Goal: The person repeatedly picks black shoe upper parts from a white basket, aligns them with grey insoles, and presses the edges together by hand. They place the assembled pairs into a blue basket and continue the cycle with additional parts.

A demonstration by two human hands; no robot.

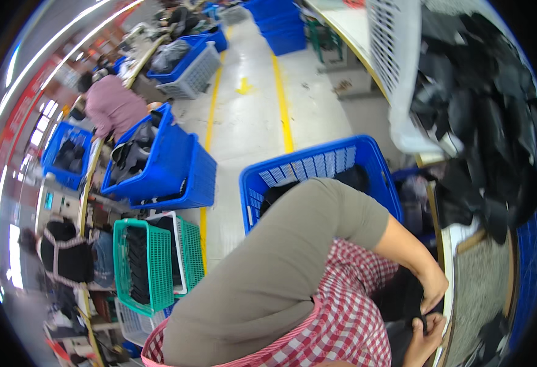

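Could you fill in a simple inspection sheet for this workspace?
Surface: grey panel beside a pale table edge.
Job's things: black piece between both hands; its exact shape is unclear.
Clutter: heaped dark pieces by a white basket.
Hands: left hand and right hand pinch the black piece, close together.
Cables: nothing seen.
Surroundings: aisle, yellow line, blue basket, green basket, a person in pink.

A green basket (160,269) stands left; yellow lines (282,104) stripe the floor (244,128).
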